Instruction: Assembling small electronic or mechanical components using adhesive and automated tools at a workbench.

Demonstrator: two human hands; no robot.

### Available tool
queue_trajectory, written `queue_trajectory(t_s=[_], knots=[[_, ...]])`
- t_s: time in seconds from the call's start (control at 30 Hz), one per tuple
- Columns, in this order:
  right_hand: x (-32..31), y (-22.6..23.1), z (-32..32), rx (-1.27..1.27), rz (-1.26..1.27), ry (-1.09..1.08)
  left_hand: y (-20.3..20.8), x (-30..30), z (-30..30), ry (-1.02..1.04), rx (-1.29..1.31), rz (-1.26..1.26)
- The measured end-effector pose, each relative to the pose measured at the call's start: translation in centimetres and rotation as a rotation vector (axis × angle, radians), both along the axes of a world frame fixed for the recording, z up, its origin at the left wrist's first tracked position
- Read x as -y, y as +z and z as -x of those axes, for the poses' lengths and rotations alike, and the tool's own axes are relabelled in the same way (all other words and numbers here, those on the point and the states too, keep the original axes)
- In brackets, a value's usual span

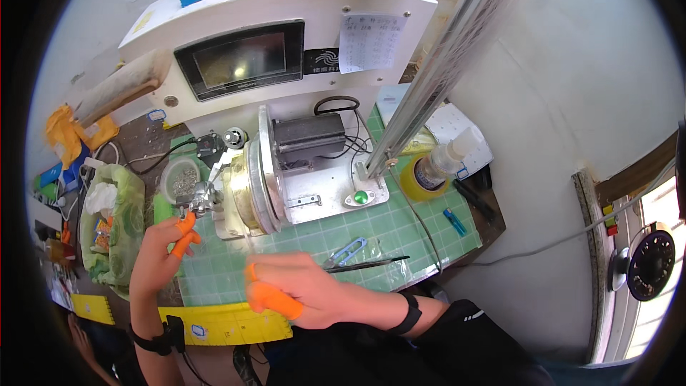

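Note:
My left hand (158, 254), with orange finger cots on the thumb and forefinger, reaches up to a small shiny metal fitting (204, 199) at the machine's left. Its fingers are curled, the fingertips at the fitting's lower end; anything between them is too small to make out. Just right of the fitting stands a round drum with a clear and yellowish rim (246, 189). Below the drum, my right hand (300, 289) is closed in a pinch, also in orange finger cots. A faint thin strand seems to rise from its fingertips, but what it holds is unclear.
A small bowl of metal bits (181, 177) and a lined bin (114, 243) stand left. On the green cutting mat (386, 232) lie a blue cutter (349, 251) and a thin black rod (371, 264). At right are a yellow tape roll with a bottle (427, 171) and an upright metal post (429, 71). A yellow ruler (221, 324) edges the front.

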State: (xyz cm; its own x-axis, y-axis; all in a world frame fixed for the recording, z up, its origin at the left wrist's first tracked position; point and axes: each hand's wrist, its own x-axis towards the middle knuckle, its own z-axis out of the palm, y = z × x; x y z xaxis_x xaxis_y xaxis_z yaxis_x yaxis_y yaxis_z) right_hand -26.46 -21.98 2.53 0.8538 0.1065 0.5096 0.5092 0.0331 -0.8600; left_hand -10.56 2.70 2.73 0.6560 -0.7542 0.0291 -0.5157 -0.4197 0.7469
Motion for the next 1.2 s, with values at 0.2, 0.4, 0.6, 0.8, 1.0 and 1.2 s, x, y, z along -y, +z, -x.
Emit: queue_trajectory(t_s=[0.2, 0.4, 0.6, 0.8, 1.0, 1.2], knots=[[2.9, 4.2, -0.1, -0.090, -0.208, -0.213, 0.1, 0.8, 5.0, 0.239, 0.048, -0.071], [10.5, 4.9, -1.6, -0.359, -1.047, -0.165, 2.6, 2.4, 10.1, 0.320, 0.086, 0.087], [12.5, 3.8, -1.9, -0.035, -1.080, -0.012, 4.9, 4.3, 12.4, 0.287, 0.275, 0.156], [8.1, 0.0, 4.5, -0.267, -0.408, -0.033, 6.8, 5.3, 13.9, 0.298, 0.180, 0.327], [6.2, -1.7, 6.3, -0.096, -0.176, 0.093, 9.4, 12.2, 12.3, -0.303, -0.328, 0.302], [8.4, 1.2, 9.2, -0.357, 0.079, 0.121, 5.8, 9.6, 13.4, -0.023, -0.683, 0.557]])
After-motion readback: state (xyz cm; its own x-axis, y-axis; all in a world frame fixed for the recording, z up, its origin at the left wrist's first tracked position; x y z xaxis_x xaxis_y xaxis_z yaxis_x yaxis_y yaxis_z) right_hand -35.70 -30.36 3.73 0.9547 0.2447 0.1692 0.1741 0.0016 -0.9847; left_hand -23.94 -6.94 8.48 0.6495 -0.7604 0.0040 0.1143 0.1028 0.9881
